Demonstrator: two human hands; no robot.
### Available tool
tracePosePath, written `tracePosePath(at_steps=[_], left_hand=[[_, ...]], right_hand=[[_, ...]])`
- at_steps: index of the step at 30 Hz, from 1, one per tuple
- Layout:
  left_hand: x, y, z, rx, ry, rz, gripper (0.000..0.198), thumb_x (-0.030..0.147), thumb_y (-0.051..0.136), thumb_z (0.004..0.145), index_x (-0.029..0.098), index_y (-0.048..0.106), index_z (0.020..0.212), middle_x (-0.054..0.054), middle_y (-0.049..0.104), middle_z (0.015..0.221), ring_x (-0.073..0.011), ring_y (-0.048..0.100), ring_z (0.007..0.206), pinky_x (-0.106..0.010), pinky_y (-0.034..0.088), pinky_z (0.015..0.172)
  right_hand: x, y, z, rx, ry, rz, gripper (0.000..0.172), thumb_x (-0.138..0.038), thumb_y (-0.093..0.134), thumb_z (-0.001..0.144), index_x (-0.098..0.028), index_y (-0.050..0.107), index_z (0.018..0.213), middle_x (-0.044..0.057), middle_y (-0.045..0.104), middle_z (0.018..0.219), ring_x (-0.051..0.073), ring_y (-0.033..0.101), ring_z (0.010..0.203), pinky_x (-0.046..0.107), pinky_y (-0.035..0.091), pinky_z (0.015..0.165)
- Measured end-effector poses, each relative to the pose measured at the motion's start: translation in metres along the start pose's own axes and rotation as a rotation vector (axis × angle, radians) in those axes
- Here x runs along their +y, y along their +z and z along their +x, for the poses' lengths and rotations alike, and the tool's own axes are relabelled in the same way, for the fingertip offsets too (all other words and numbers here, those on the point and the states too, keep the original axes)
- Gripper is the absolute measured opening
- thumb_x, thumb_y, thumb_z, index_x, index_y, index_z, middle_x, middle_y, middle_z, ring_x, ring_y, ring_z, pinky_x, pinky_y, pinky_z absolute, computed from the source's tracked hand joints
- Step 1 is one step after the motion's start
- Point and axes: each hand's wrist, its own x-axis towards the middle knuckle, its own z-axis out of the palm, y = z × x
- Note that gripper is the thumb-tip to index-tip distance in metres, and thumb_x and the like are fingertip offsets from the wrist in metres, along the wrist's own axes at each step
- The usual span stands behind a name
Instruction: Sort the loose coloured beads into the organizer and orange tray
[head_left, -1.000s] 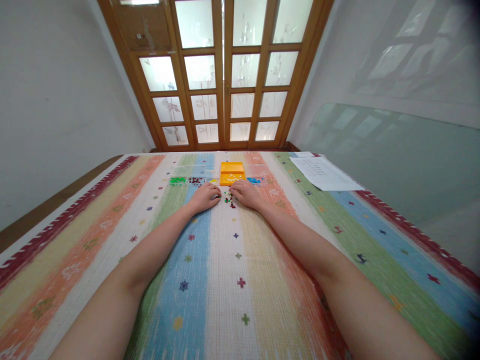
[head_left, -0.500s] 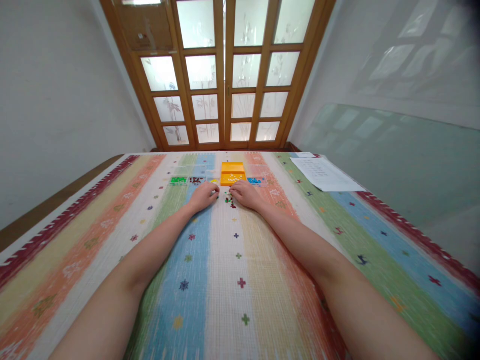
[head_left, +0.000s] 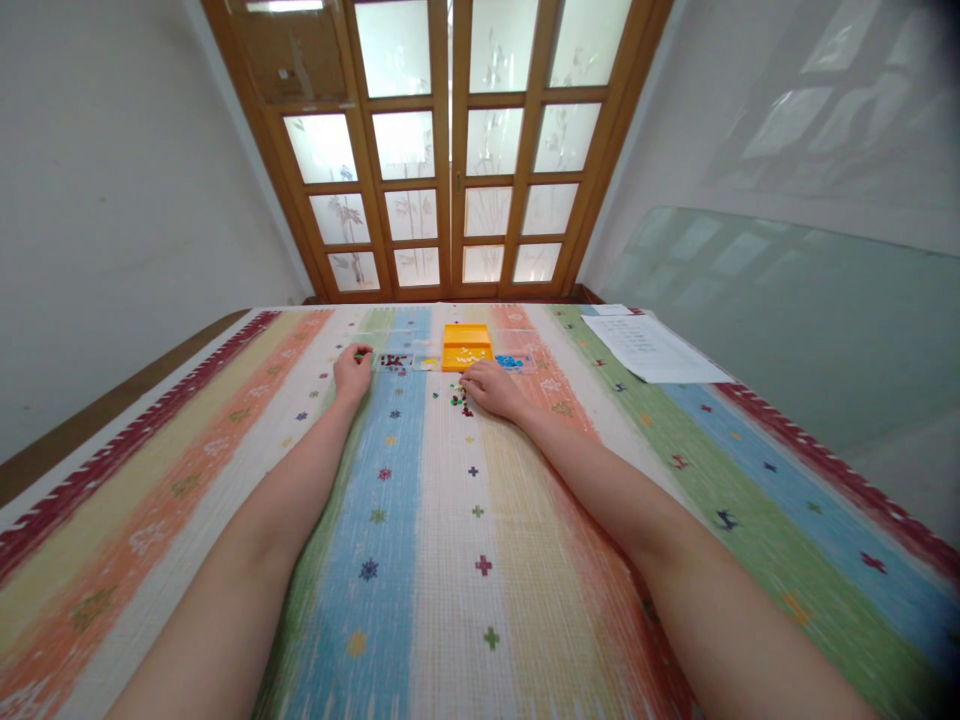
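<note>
Your left hand point(head_left: 354, 370) rests at the left end of the clear bead box point(head_left: 397, 361). Your right hand point(head_left: 489, 386) touches loose beads point(head_left: 458, 400) on the tabletop point(head_left: 420, 560), before the orange tray point(head_left: 465, 338). Each grip is curled, its contents indiscernible.

On the striped cloth point(head_left: 442, 560), the left hand point(head_left: 352, 372) lies over the green beads point(head_left: 367, 352), hiding most of them. The right hand point(head_left: 487, 388) rests just beside a small heap of loose beads point(head_left: 457, 400), near the orange tray point(head_left: 465, 346). A paper sheet point(head_left: 649, 345) lies well apart.
</note>
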Motion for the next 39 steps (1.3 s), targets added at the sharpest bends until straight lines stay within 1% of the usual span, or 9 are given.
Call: tracePosePath(at_steps=[3,6,18,21,25,28,31,34,39], left_hand=[[-0.010,-0.004,0.005,0.045,-0.080,-0.003,0.024,0.024,0.059,0.091,0.020,0.075,0.107,-0.006,0.077,0.104,-0.0220,0.068,0.090,-0.034,0.052,0.092],[-0.014,-0.007,0.006,0.069,-0.107,-0.001,0.023,0.024,0.060,0.090,0.019,0.075,0.107,-0.007,0.077,0.105,-0.0221,0.069,0.090,-0.034,0.051,0.093],[-0.008,-0.012,0.003,0.087,-0.138,0.044,0.023,0.028,0.057,0.091,0.019,0.074,0.104,-0.006,0.076,0.099,-0.0219,0.068,0.091,-0.032,0.050,0.088],[-0.005,-0.012,0.001,0.085,-0.140,0.047,0.029,0.026,0.057,0.089,0.019,0.074,0.112,-0.006,0.075,0.100,-0.0230,0.068,0.093,-0.033,0.050,0.090],[0.002,-0.011,-0.002,0.083,-0.099,0.059,0.033,0.026,0.058,0.089,0.021,0.074,0.118,-0.006,0.076,0.100,-0.0245,0.068,0.095,-0.034,0.050,0.092],[0.006,-0.008,-0.005,0.025,-0.050,0.056,0.031,0.027,0.056,0.091,0.020,0.075,0.115,-0.006,0.076,0.101,-0.0236,0.068,0.093,-0.033,0.050,0.090],[0.011,-0.003,-0.010,-0.039,0.016,0.044,0.030,0.027,0.055,0.093,0.020,0.076,0.114,-0.007,0.077,0.102,-0.0226,0.068,0.089,-0.033,0.051,0.088],[0.019,0.003,-0.016,-0.111,0.106,0.033,0.029,0.026,0.054,0.095,0.019,0.076,0.113,-0.008,0.078,0.106,-0.0227,0.068,0.090,-0.034,0.051,0.089],[0.037,0.012,-0.030,-0.316,0.300,0.022,0.027,0.025,0.056,0.095,0.021,0.078,0.110,-0.008,0.078,0.105,-0.0237,0.068,0.088,-0.036,0.051,0.089]], right_hand=[[-0.002,-0.001,0.000,-0.006,-0.007,-0.006,0.027,-0.026,0.055,0.104,-0.020,0.079,0.094,0.010,0.077,0.100,0.025,0.065,0.100,0.039,0.046,0.093],[-0.003,-0.003,0.000,-0.009,-0.014,-0.008,0.027,-0.026,0.054,0.104,-0.019,0.078,0.093,0.010,0.077,0.099,0.025,0.064,0.099,0.038,0.046,0.093],[-0.004,-0.003,0.000,-0.011,-0.020,-0.016,0.027,-0.025,0.054,0.104,-0.019,0.079,0.094,0.010,0.077,0.097,0.025,0.065,0.098,0.039,0.048,0.092],[-0.009,-0.004,0.000,-0.031,-0.065,0.021,0.026,-0.026,0.056,0.104,-0.021,0.081,0.100,0.010,0.078,0.103,0.026,0.066,0.104,0.042,0.049,0.098],[-0.022,-0.001,0.002,-0.083,-0.198,0.099,0.026,-0.030,0.058,0.105,-0.025,0.080,0.118,0.009,0.076,0.124,0.025,0.065,0.121,0.046,0.046,0.111],[-0.029,0.003,0.003,-0.149,-0.275,0.126,0.030,-0.030,0.054,0.107,-0.029,0.077,0.127,0.006,0.073,0.135,0.024,0.060,0.134,0.048,0.041,0.120],[-0.030,0.007,0.003,-0.200,-0.259,0.126,0.033,-0.029,0.051,0.109,-0.030,0.076,0.130,0.004,0.073,0.135,0.025,0.056,0.140,0.049,0.038,0.123],[-0.029,0.008,0.003,-0.213,-0.231,0.128,0.033,-0.028,0.051,0.108,-0.029,0.076,0.130,0.004,0.074,0.134,0.024,0.057,0.138,0.049,0.040,0.122],[-0.023,0.008,0.002,-0.171,-0.203,0.123,0.032,-0.028,0.052,0.107,-0.026,0.077,0.128,0.008,0.072,0.135,0.024,0.063,0.130,0.046,0.046,0.116]])
